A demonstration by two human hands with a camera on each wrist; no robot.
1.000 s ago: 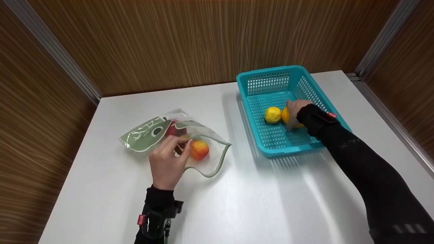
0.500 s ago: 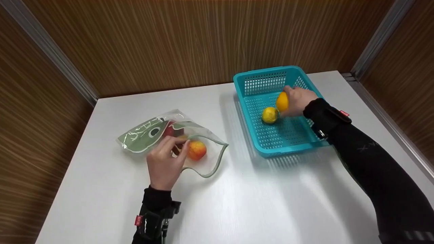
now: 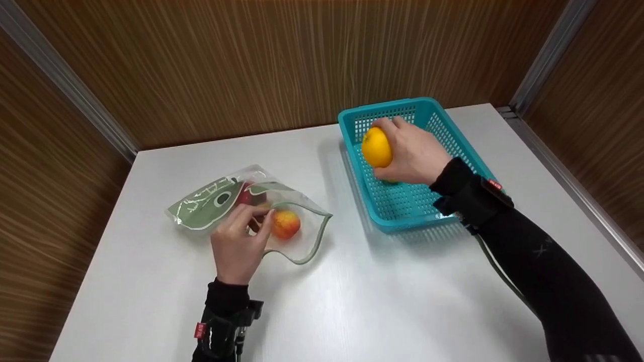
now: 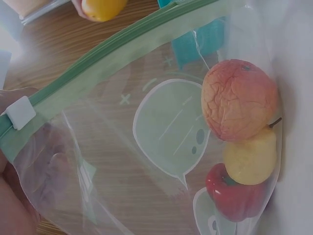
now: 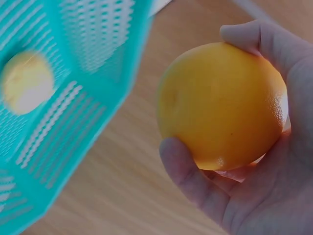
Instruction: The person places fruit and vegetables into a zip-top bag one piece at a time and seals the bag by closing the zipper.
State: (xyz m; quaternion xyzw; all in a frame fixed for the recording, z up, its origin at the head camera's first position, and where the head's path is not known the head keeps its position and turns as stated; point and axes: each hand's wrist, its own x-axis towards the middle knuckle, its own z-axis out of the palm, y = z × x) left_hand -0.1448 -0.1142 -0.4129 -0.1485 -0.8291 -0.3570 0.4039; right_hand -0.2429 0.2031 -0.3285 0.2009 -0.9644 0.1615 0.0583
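My right hand [image 3: 415,153] grips an orange [image 3: 376,147], fingers and thumb curled round it, over the left part of the turquoise basket [image 3: 402,222]. My left hand [image 3: 239,246] pinches the green-edged mouth of a clear zip bag [image 3: 307,246] lying on the table. In the left wrist view, a white slider [image 4: 20,112] sits on the bag's green zip. Inside the bag are a wrinkled red-orange peach-like fruit [image 4: 239,100], a yellow pear [image 4: 250,156] and a red bell pepper [image 4: 237,196]. A yellow lemon [image 5: 28,82] lies in the basket, mostly hidden behind my right hand in the head view.
The white table [image 3: 327,301] backs onto a wood-grain panel [image 3: 282,65], with more panels at the left and right sides. The basket stands near the table's back right, its walls rising around the lemon.
My right hand has lifted the orange off the basket floor and carried it left and upward, passing over the lemon. The left hand keeps its hold on the bag.
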